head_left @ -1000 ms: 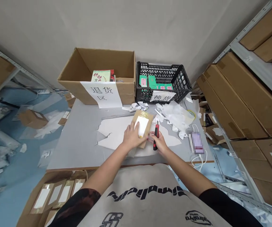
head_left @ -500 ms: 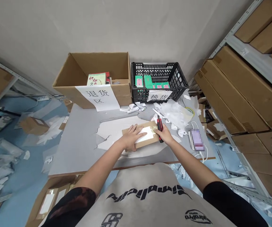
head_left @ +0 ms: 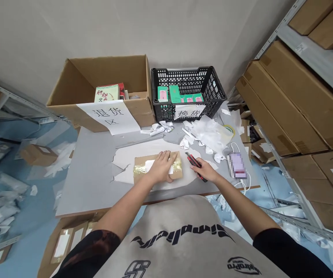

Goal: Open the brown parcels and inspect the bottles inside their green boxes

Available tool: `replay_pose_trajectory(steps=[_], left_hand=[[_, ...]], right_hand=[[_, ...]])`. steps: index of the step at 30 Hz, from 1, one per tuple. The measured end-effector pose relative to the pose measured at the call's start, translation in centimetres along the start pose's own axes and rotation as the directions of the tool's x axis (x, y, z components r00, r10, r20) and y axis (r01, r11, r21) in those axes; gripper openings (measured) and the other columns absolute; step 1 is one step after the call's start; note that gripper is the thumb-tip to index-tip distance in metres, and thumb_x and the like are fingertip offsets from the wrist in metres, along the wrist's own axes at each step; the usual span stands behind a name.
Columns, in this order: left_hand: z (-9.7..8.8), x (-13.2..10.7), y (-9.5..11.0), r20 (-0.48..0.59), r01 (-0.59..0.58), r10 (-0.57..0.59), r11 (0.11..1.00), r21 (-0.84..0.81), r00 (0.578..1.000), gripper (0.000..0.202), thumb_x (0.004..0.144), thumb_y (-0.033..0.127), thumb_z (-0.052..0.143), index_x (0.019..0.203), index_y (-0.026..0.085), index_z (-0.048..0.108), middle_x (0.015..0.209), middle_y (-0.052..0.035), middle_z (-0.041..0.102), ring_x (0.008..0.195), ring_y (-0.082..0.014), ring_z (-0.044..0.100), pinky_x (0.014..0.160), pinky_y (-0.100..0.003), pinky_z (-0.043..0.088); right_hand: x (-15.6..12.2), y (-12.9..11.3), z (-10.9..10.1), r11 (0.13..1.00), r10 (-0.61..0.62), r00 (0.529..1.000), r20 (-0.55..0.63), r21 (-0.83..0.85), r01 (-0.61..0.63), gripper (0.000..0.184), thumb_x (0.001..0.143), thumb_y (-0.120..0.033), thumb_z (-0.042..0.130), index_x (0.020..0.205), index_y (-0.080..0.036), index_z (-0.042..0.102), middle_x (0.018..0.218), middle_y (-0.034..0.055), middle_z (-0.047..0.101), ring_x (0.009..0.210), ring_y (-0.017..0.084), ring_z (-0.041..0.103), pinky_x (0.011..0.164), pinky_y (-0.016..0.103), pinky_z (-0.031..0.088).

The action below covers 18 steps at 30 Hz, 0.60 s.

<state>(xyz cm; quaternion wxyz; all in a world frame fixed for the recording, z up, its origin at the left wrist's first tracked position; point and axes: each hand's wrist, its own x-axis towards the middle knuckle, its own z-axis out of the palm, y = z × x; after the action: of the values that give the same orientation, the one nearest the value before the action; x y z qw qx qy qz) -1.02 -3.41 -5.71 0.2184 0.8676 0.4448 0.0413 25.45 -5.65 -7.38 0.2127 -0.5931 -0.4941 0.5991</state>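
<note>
Brown box (head_left: 143, 163), head view: flat on the table (head_left: 85, 177) ahead of us, long axis running left-right. Our left hand (head_left: 161, 170) lies spread on its top, so it's nearer. Our right hand (head_left: 205, 171) grips the cutter (head_left: 194, 163), tip away and leftward, just beside the box's right end, not touching.
</note>
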Motion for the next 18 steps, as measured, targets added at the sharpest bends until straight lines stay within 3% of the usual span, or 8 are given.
replay_pose_trajectory(steps=[3, 8, 18], left_hand=[[-0.5, 0.0, -1.0, -0.012, 0.013, -0.013, 1.0, 0.009, 1.0, 0.131, 0.041, 0.038, 0.09, 0.152, 0.015, 0.025, 0.151, -0.0222, 0.031, 0.141, -0.0442, 0.028, 0.119, -0.053, 0.016], [-1.1, 0.5, -1.8, -0.01, 0.041, -0.041, 0.999, -0.025, 0.999, 0.128, 0.041, 0.04, 0.09, 0.151, 0.018, 0.027, 0.151, -0.02, 0.032, 0.14, -0.044, 0.029, 0.118, -0.054, 0.019], [-0.8, 0.5, -2.2, -0.011, 0.028, -0.029, 0.997, -0.071, 1.0, 0.132, 0.042, 0.042, 0.091, 0.153, 0.021, 0.023, 0.153, -0.0191, 0.03, 0.142, -0.0424, 0.027, 0.119, -0.056, 0.017]], right_hand=[[-0.2, -0.2, -1.2, 0.994, -0.029, 0.994, 0.101, -0.102, 0.04, 0.043, 0.082, -0.052, 0.064, 0.115, -0.025, 0.059, 0.059, -0.0075, 0.057, 0.042, 0.011, 0.055, 0.039, 0.021, 0.042], [0.7, -1.3, -0.8, 0.992, -0.072, 0.986, 0.15, -0.093, 0.087, 0.056, 0.086, -0.044, 0.061, 0.14, -0.033, 0.05, 0.061, -0.0057, 0.06, 0.043, 0.011, 0.055, 0.041, 0.022, 0.045], [1.8, -2.2, -0.8, 0.996, -0.071, 0.971, 0.226, -0.035, 0.081, 0.062, 0.087, -0.042, 0.062, 0.146, -0.035, 0.045, 0.066, -0.0046, 0.063, 0.042, 0.009, 0.053, 0.041, 0.023, 0.046]])
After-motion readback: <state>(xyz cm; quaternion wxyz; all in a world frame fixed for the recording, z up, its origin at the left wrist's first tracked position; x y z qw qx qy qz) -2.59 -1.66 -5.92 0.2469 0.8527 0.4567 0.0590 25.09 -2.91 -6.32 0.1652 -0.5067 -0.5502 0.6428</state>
